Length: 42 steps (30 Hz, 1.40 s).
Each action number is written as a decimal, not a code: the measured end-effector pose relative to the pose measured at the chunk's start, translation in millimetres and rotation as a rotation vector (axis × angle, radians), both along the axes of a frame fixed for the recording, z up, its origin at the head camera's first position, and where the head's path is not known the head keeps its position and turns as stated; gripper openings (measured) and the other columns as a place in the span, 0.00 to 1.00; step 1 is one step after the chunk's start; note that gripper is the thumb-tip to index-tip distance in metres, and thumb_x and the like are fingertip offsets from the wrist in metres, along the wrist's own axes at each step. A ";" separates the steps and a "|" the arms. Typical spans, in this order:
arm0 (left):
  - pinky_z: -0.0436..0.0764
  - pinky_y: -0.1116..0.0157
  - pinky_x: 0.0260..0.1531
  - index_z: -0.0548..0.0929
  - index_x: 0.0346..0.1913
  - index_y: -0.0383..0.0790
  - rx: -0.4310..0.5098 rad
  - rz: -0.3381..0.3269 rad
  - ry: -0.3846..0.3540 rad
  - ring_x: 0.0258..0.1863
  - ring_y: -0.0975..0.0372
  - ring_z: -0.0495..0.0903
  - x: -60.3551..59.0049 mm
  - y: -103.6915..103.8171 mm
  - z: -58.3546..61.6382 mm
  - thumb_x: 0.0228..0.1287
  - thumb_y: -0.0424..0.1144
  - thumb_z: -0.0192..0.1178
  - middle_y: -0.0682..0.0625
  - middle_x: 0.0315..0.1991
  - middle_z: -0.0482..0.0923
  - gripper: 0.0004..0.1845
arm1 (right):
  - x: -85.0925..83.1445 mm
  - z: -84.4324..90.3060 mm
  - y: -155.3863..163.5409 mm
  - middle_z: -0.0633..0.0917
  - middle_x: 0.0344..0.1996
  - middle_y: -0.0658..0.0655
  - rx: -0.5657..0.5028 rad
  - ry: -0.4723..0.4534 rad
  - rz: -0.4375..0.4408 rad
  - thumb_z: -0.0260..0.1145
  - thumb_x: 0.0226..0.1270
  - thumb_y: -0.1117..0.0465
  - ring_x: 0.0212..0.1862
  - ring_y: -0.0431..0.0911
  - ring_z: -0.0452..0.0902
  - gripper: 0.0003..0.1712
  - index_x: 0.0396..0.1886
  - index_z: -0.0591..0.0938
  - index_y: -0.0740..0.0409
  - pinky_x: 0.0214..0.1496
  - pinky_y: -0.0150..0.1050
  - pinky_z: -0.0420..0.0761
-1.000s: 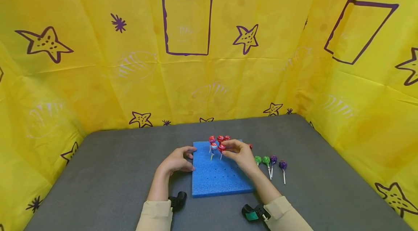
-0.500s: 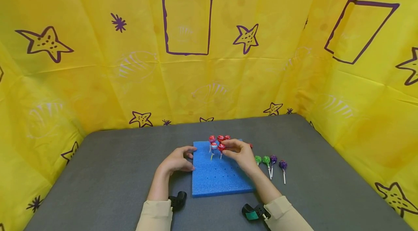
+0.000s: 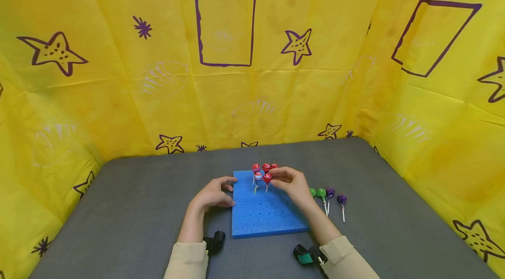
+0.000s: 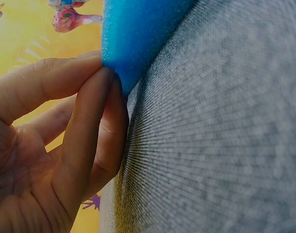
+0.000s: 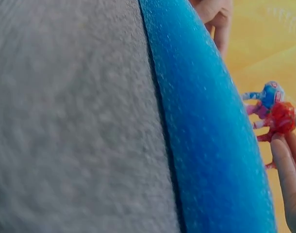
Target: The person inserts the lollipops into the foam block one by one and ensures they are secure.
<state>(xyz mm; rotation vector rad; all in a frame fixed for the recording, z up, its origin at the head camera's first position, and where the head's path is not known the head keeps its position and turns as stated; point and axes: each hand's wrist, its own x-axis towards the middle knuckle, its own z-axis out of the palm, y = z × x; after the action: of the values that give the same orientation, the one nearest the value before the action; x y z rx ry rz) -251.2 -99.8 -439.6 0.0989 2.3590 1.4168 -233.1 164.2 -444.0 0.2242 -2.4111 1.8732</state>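
Observation:
Several wrapped lollipops stand upright by their sticks in a blue foam board [image 3: 260, 224]. Three red-topped ones form the back row, among them one red lollipop [image 3: 256, 168]. In front stand a blue-and-white lollipop [image 3: 258, 177] and a red lollipop [image 3: 267, 178]. My right hand [image 3: 293, 184] is at this front red one, thumb and index fingertips beside its head; the right wrist view shows the thumb [image 5: 286, 167] just below that red head [image 5: 283, 116]. My left hand [image 3: 213, 192] holds the board's left edge with bent fingers, thumb and index at the foam in the left wrist view.
Right of the board, a green lollipop [image 3: 321, 194], another green one partly behind my right arm, and two purple lollipops [image 3: 330, 192] lie on the grey table [image 3: 150, 217]. Small holes dot the board's front half. A yellow patterned curtain [image 3: 221, 103] stands behind.
My right hand has shifted slightly right, its fingertips drawing off the front red lollipop, which stays upright. A red lollipop seen beyond that hand is now hidden. The left hand keeps still.

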 end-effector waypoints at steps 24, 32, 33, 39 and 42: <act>0.87 0.62 0.37 0.75 0.65 0.42 -0.020 -0.005 -0.004 0.35 0.58 0.80 -0.8 -1.4 1.6 0.49 0.26 0.71 0.42 0.49 0.76 0.36 | -8.3 19.9 57.8 0.87 0.50 0.57 -0.115 -0.013 -0.177 0.70 0.64 0.60 0.44 0.31 0.84 0.23 0.57 0.80 0.65 0.50 0.25 0.82; 0.87 0.63 0.37 0.76 0.65 0.43 -0.029 0.004 -0.008 0.35 0.58 0.80 -1.8 -0.4 -1.2 0.49 0.26 0.71 0.43 0.48 0.76 0.36 | -11.8 11.4 66.0 0.83 0.56 0.65 -0.086 -0.070 -0.279 0.69 0.64 0.61 0.41 0.28 0.82 0.22 0.57 0.80 0.63 0.48 0.21 0.80; 0.87 0.63 0.37 0.76 0.65 0.43 -0.030 0.004 -0.008 0.35 0.58 0.80 -1.8 -0.2 -1.6 0.49 0.26 0.71 0.43 0.48 0.76 0.36 | -12.9 9.2 66.4 0.83 0.56 0.66 -0.082 -0.071 -0.290 0.69 0.64 0.62 0.41 0.27 0.82 0.22 0.57 0.81 0.64 0.47 0.21 0.80; 0.87 0.63 0.37 0.76 0.65 0.43 -0.023 0.002 -0.006 0.35 0.58 0.80 -1.9 0.0 -2.2 0.49 0.26 0.71 0.43 0.48 0.76 0.35 | -15.2 2.5 66.2 0.83 0.57 0.67 -0.006 -0.079 -0.331 0.68 0.65 0.64 0.43 0.32 0.82 0.20 0.56 0.81 0.65 0.43 0.20 0.79; 0.87 0.64 0.38 0.75 0.65 0.42 -0.020 -0.010 -0.011 0.35 0.58 0.80 -2.0 0.0 -0.7 0.50 0.26 0.71 0.43 0.48 0.75 0.36 | -16.6 -3.1 66.8 0.84 0.55 0.66 0.073 -0.071 -0.358 0.67 0.66 0.63 0.48 0.42 0.83 0.19 0.55 0.82 0.63 0.43 0.20 0.78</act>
<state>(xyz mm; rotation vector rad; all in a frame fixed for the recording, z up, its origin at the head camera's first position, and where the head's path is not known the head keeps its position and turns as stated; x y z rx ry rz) -253.2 -99.8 -440.3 0.0973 2.3600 1.3861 -249.7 231.0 -447.1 -0.2578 -2.3701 1.6610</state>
